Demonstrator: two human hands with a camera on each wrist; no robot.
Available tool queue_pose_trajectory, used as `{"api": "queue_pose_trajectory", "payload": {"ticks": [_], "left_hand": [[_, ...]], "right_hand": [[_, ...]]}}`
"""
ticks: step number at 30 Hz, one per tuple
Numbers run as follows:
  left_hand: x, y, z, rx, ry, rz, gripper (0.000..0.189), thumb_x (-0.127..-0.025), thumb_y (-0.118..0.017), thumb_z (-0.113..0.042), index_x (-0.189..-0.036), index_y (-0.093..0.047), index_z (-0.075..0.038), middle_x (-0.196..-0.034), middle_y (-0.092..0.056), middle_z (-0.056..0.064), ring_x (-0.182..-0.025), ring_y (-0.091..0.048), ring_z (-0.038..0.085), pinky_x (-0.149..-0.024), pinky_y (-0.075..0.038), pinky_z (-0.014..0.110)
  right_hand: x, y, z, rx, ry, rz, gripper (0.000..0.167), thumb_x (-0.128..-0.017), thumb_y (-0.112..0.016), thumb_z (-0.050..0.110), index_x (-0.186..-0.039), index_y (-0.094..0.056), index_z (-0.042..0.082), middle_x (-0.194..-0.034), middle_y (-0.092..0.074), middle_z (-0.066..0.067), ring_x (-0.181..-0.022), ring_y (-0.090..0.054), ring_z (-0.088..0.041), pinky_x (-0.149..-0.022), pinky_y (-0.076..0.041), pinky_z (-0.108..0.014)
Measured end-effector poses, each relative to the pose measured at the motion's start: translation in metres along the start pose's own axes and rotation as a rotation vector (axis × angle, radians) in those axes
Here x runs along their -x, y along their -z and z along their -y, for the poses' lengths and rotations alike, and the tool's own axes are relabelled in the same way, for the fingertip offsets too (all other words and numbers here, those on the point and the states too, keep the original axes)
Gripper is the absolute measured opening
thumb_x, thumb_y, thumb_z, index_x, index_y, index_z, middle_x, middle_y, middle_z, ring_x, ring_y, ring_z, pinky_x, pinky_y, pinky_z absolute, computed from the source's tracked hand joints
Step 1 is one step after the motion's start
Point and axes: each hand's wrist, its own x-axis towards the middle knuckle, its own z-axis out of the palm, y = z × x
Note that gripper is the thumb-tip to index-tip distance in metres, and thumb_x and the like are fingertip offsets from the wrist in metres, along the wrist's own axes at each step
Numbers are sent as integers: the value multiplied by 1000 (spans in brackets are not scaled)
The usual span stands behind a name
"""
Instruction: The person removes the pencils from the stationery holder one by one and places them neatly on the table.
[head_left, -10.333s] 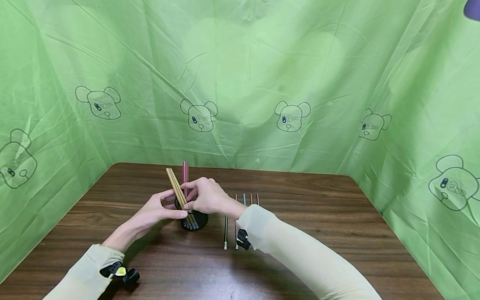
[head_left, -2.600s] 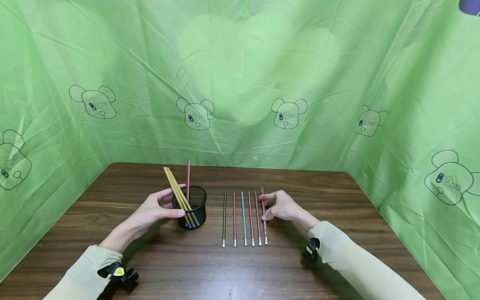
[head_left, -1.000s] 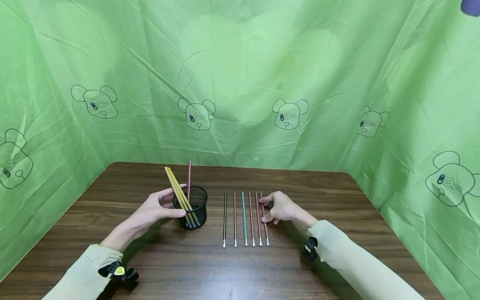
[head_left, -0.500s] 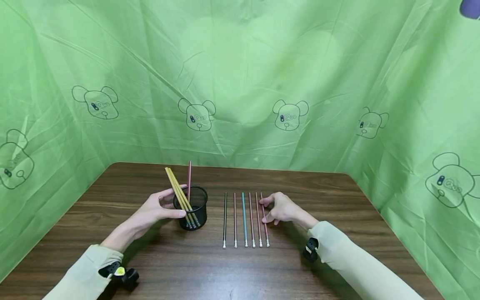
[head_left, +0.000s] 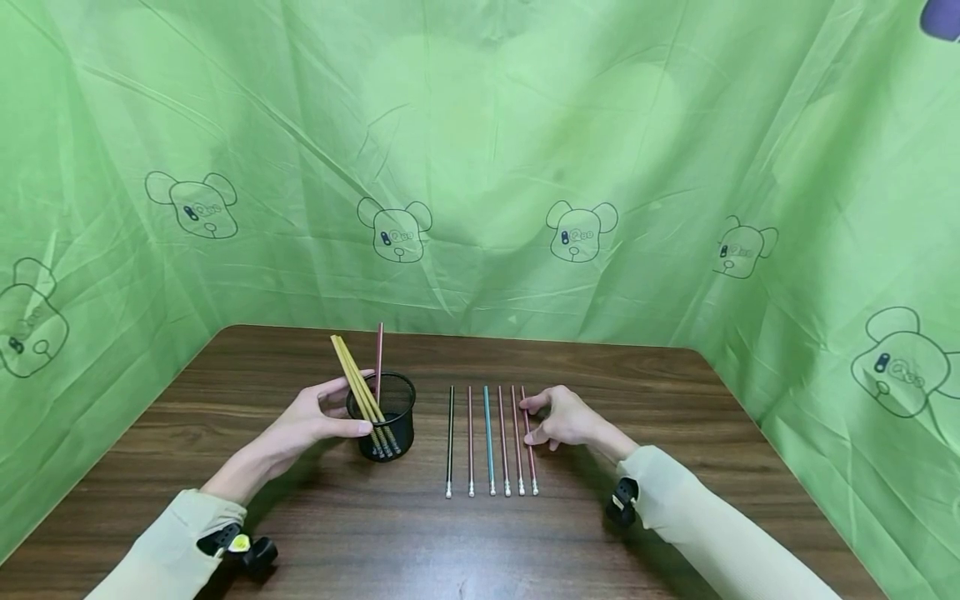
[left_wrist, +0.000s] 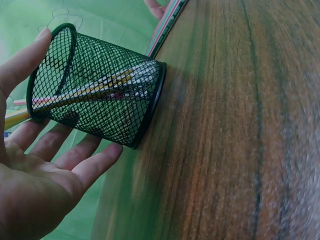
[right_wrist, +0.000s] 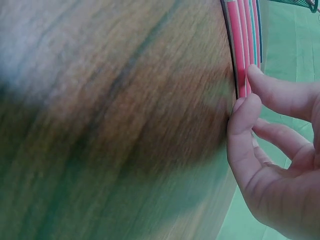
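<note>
My left hand (head_left: 311, 415) holds a black mesh pencil cup (head_left: 399, 432) upright on the table, thumb at the rim and fingers along the far side, as the left wrist view shows. Several yellow pencils (head_left: 352, 373) lean left in the cup, beside one pink pencil (head_left: 379, 350). To its right lies a row of pencils: a dark one (head_left: 450, 442), a blue one (head_left: 489, 442) and several pink ones, eraser ends toward me. My right hand (head_left: 566, 417) pinches the rightmost pink pencil (head_left: 532, 467); in the right wrist view its fingertips (right_wrist: 254, 72) rest on the row's edge.
The brown wood-grain table (head_left: 637, 517) carries the cup and the row. Green cloth (head_left: 487, 150) with printed bear heads hangs behind and on both sides. Black wrist cameras are strapped over both pale sleeves (head_left: 712, 508).
Ten seconds ago my right hand was at the cup, with more pink in it. It moved right to the row's end, where another pink pencil lies. Over the last second little has moved.
</note>
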Motion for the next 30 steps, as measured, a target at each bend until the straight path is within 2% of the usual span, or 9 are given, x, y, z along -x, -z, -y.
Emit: {"api": "queue_pose_trajectory", "payload": {"ticks": [11,18,20,22,24,26,27,30], "left_hand": [[0,0,0,-12,0,1,81,-90,-85,-11,-160,-46,-11,-152,-51,25,-126,-63,32,-96,-53,33],[1,1,0,-3,6,0,82,-90,-85,-11,-161,-45,-11,-150,-54,24,-128,-61,36,-95,-54,34],[1,1,0,-2,8,1,82,-90,-85,-12,-161,-45,-11,-150,-54,23,-128,-60,36,-96,-54,34],[1,1,0,-6,12,-1,82,-90,-85,-12,-161,-45,-12,-150,-54,23,-128,-61,36,-96,-53,34],[1,1,0,-8,13,-2,82,-90,-85,-13,-161,-45,-12,-150,-54,22,-128,-61,35,-96,-53,34],[1,1,0,-8,18,-5,81,-89,-85,-13,-161,-46,-13,-150,-55,21,-128,-61,34,-96,-53,34],[1,1,-1,-8,19,-6,81,-89,-85,-13,-160,-46,-13,-150,-55,21,-127,-61,34,-96,-53,34],[1,1,-1,-10,16,-4,81,-90,-85,-13,-161,-46,-13,-151,-55,20,-128,-61,34,-97,-52,34]], "right_hand": [[0,3,1,24,-12,-26,60,-76,-92,-3,-131,-71,-4,-120,-71,-20,-51,-57,-16,-51,-57,-36],[-2,11,6,26,11,-17,59,-80,-91,0,-135,-69,-3,-128,-70,-20,-49,-49,-11,-51,-53,-31],[-3,12,9,27,11,-15,60,-80,-90,1,-136,-69,-2,-130,-70,-21,-53,-53,-13,-52,-53,-30],[-4,13,12,27,22,-14,61,-81,-90,2,-138,-68,-1,-131,-68,-23,-66,-62,-18,-54,-53,-31],[-4,13,16,43,35,-20,61,-81,-91,4,-138,-68,1,-132,-68,-25,-83,-69,-27,-57,-55,-32],[-5,13,21,53,54,-26,60,-81,-91,5,-137,-70,3,-133,-67,-27,-101,-70,-33,-59,-56,-33],[-6,13,24,55,69,-25,59,-81,-91,5,-136,-70,3,-132,-66,-28,-102,-70,-34,-59,-57,-34],[-8,12,31,65,101,-30,56,-81,-90,5,-135,-72,6,-129,-68,-25,-85,-70,-28,-60,-55,-33]]}}
